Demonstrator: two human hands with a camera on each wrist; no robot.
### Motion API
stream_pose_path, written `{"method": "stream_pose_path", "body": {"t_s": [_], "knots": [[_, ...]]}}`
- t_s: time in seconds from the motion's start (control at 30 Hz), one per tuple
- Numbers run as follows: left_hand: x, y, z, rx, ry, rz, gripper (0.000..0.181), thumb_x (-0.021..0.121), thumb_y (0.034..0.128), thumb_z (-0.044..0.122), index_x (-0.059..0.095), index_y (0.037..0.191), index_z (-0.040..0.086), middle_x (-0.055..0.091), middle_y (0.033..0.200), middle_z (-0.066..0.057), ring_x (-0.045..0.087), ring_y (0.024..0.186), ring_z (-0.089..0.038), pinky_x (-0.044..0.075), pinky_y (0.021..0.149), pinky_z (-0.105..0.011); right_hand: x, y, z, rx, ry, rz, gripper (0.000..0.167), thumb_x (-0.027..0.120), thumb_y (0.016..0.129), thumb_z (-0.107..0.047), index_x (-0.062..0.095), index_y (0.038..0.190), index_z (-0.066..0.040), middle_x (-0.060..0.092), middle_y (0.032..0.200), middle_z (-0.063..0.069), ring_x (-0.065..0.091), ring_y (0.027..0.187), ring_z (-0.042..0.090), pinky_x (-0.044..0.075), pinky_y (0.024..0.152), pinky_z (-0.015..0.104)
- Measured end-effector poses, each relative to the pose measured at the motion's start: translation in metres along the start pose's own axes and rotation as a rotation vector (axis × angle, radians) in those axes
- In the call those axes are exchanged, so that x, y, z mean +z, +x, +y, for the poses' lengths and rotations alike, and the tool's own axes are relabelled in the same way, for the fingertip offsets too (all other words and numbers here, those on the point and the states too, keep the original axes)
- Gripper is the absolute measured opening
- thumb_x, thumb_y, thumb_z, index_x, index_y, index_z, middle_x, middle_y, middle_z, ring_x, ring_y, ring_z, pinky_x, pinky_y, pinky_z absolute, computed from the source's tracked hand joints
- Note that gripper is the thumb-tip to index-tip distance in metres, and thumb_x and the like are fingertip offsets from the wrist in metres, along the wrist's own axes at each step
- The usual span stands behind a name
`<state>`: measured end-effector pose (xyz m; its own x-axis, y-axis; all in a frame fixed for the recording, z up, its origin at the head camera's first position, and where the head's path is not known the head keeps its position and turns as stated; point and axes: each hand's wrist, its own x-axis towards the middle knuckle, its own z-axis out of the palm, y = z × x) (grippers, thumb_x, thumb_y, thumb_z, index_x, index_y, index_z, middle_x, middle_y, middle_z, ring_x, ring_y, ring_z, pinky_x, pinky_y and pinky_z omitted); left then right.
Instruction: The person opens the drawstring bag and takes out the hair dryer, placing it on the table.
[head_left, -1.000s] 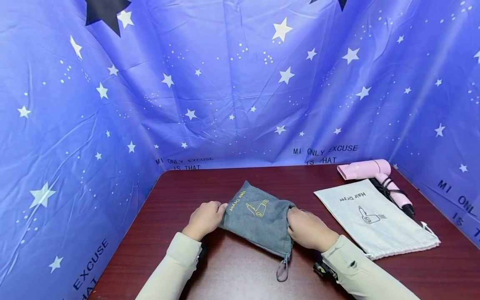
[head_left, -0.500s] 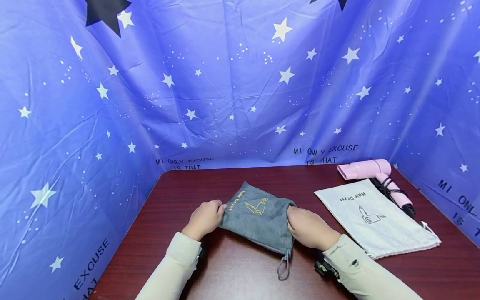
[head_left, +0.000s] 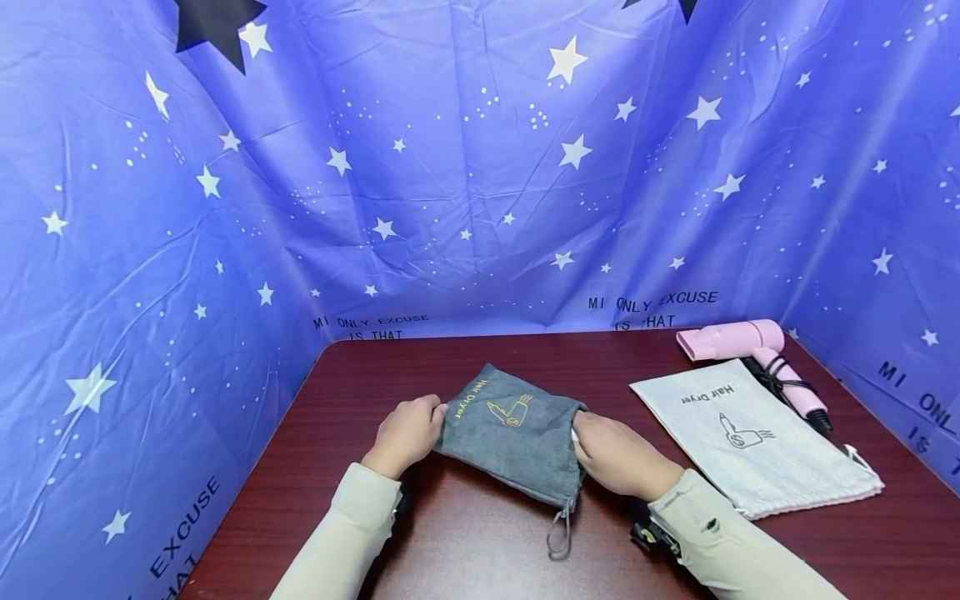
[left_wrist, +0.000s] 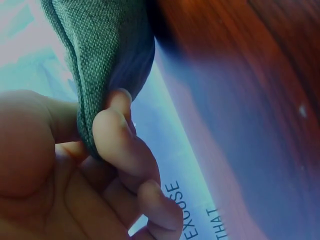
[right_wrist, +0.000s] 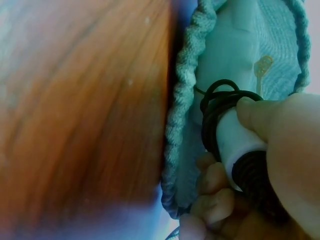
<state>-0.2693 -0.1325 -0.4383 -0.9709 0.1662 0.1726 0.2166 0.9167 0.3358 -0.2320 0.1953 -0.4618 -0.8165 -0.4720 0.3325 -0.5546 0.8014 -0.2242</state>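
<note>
A grey drawstring bag [head_left: 517, 454] with a yellow "Hair Dryer" print is tilted over the table, its mouth facing right. My left hand [head_left: 405, 435] pinches its closed end; in the left wrist view, thumb and fingers grip the seamed corner of the cloth [left_wrist: 100, 55]. At the mouth, my right hand [head_left: 624, 457] reaches partly inside. The right wrist view shows it gripping the white handle of a hair dryer [right_wrist: 237, 132], with a black cord [right_wrist: 212, 125] wound round it. The dryer's head lies within the bag, mostly hidden. From the mouth hangs a drawstring loop [head_left: 560, 533].
On the right of the dark red table [head_left: 465, 550] lies a flat white "Hair Dryer" pouch [head_left: 757, 462]. Behind it is a pink hair dryer [head_left: 731, 340] with its black cord wrapped round the handle. A blue starry curtain [head_left: 450, 200] encloses the table's back and sides.
The bag and my left hand have shifted slightly left. A sliver of white now shows at the bag's mouth beside my right hand, which has hardly moved.
</note>
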Motion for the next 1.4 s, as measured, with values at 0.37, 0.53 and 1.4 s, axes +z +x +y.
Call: {"method": "stream_pose_path", "body": {"t_s": [0.37,0.53,1.4], "knots": [[-0.003,0.002,0.000,-0.059,0.002,0.026,0.029,0.055,0.1054,0.033,0.060,0.080,0.020,0.069,0.082,-0.009,0.072,0.085,-0.034,0.050,0.063,-0.051,-0.001,0.001,0.001,-0.024,0.025,0.014,0.005,0.058,0.101,-0.011,0.057,0.096,-0.012,0.060,0.090,-0.002,0.067,0.093,0.019,0.055,0.084,0.045],[-0.003,0.003,-0.002,-0.068,-0.005,0.040,0.029,0.056,0.1047,0.032,0.060,0.078,0.019,0.070,0.083,-0.009,0.072,0.084,-0.034,0.051,0.062,-0.051,-0.001,0.002,0.001,-0.032,0.039,0.017,0.008,0.057,0.102,-0.011,0.056,0.094,-0.013,0.057,0.087,-0.003,0.065,0.089,0.018,0.054,0.082,0.044],[-0.009,0.003,-0.012,-0.108,-0.022,0.060,0.023,0.055,0.1033,0.028,0.072,0.098,0.014,0.076,0.100,-0.016,0.072,0.087,-0.038,0.052,0.064,-0.054,0.000,0.003,0.005,0.034,0.053,-0.006,0.019,0.058,0.105,-0.022,0.052,0.086,-0.021,0.057,0.086,-0.006,0.064,0.089,0.018,0.052,0.080,0.044]]}}
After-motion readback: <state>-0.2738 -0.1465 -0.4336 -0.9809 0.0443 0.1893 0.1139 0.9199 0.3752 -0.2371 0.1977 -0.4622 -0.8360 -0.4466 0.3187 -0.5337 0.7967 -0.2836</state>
